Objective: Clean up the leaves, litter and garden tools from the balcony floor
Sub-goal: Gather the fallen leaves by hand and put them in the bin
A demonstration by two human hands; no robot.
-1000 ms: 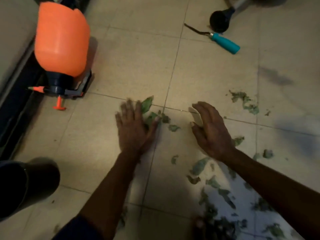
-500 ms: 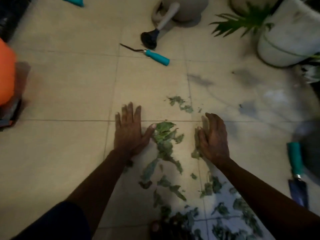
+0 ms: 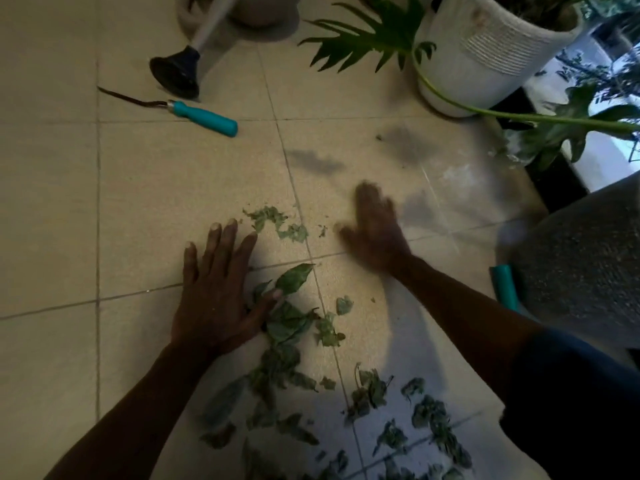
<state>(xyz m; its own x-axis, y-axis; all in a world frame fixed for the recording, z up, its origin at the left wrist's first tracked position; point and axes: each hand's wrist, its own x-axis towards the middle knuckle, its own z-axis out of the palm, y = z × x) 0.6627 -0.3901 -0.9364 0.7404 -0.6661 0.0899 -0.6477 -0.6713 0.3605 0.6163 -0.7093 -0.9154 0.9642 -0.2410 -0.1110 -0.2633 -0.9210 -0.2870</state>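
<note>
- Nearest the camera, leaves [image 3: 294, 327] now sit bunched against the flat, spread left hand [image 3: 221, 292].
- Further out, the right hand [image 3: 375, 233] has let go of the pile, blurred, fingers open, heading for the far scraps [image 3: 277, 221].
- Farthest left, the teal-handled tool [image 3: 204, 116] is untouched.

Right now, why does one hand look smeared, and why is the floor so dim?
Head view: the right hand is motion-blurred, the left hand sharp and flat by the leaves; light is dim, brighter near the white pot; wide lens bends the tile lines.
</note>
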